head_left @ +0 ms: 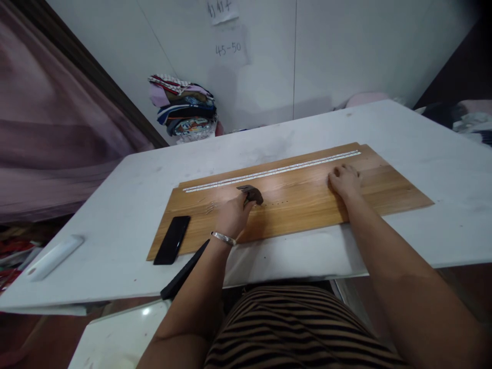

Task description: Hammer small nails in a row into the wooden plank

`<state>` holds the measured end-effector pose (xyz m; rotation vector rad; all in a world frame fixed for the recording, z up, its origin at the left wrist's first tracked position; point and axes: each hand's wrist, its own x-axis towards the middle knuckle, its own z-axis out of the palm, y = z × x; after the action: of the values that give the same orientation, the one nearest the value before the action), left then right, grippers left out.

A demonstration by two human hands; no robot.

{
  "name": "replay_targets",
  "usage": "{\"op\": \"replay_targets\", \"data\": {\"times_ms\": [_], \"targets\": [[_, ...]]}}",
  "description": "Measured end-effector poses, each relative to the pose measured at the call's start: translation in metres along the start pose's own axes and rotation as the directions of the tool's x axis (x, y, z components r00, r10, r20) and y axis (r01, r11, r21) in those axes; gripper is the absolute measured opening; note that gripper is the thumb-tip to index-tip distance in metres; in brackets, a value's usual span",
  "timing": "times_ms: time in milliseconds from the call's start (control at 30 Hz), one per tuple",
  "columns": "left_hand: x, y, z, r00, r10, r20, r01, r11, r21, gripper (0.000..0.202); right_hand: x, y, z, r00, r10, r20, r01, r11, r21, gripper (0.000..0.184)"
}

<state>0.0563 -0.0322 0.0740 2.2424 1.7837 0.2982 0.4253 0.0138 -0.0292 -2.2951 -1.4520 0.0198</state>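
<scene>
Soft, dim light; sheen on board; upper-right corner dark.

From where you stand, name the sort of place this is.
Probably a small indoor workroom: a large white table bears a wooden board, the left hand grips a hammer, and piled fabric sits near the wall.

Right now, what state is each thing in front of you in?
Wooden board: lying flat on the table.
Hammer: gripped close to its head.
Left hand: closed around the hammer.
Right hand: fingers down on the board, nothing visible in it.
Thin metal pieces: loose on the board.
Phone: face up, screen dark.
White strips: straight, side by side.
Clothes: piled in a stack.
</scene>
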Motion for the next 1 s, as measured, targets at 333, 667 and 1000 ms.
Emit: {"op": "replay_targets", "data": {"times_ms": [333,667,1000], "targets": [[-0.0003,-0.0019,0.0055,0.999,0.037,0.013,-0.036,0.999,-0.013,0.026,0.0001,-0.0007,-0.0018,1.0,0.003,0.018,-0.003,1.0,-0.022,0.033],[-0.0005,-0.0003,0.0031,1.0,0.007,0.012,-0.007,1.0,0.0,0.03,-0.0007,-0.0016,-0.0027,1.0,0.006,0.006,-0.006,1.0,0.0,0.031],[-0.0006,0.0001,0.0019,1.0,0.024,0.002,-0.024,0.999,-0.024,0.028,-0.0008,-0.0006,-0.0015,1.0,0.001,0.001,-0.001,1.0,0.008,0.033]]}}
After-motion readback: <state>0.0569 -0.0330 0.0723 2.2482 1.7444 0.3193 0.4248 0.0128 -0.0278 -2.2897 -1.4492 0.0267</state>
